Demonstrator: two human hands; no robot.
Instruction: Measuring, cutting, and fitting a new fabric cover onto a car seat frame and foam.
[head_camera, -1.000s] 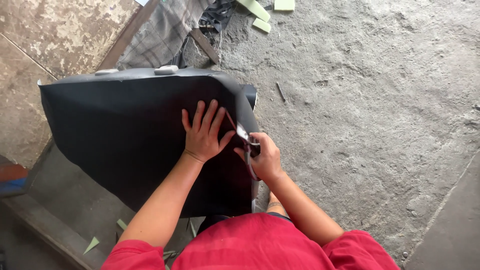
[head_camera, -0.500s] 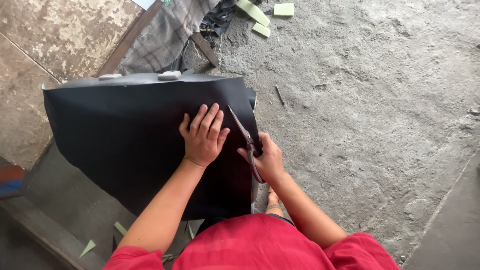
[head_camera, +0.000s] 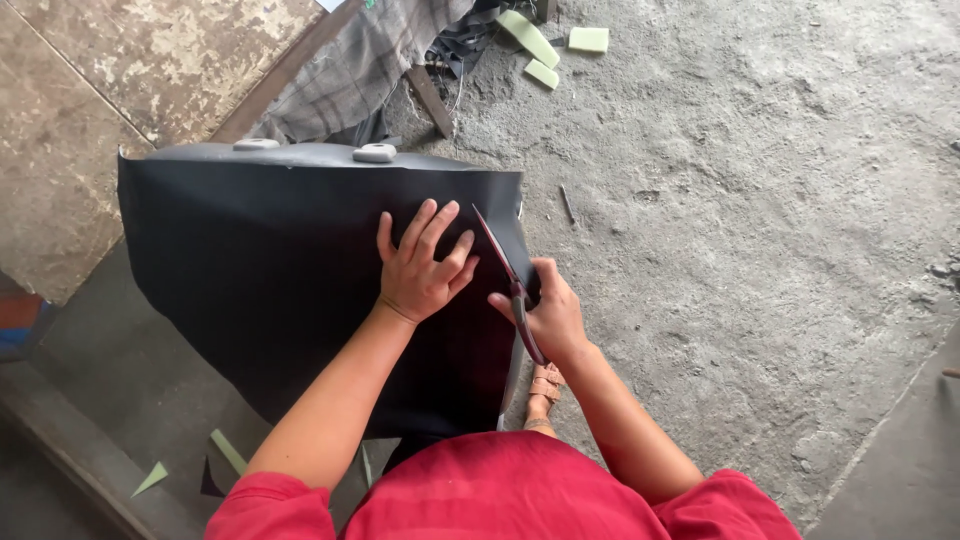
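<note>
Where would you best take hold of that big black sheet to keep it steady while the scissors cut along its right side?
Probably flat on top, just left of the cut line, coming from the near side. The left hand already presses there with fingers spread, beside the scissors in the right hand. The black sheet is thin and limp, so a spread palm likely steadies it better than pinching an edge.

The single camera sits on my head, looking steeply down and close over my red shirt (head_camera: 520, 495) and both forearms toward the concrete floor (head_camera: 760, 200).
</note>
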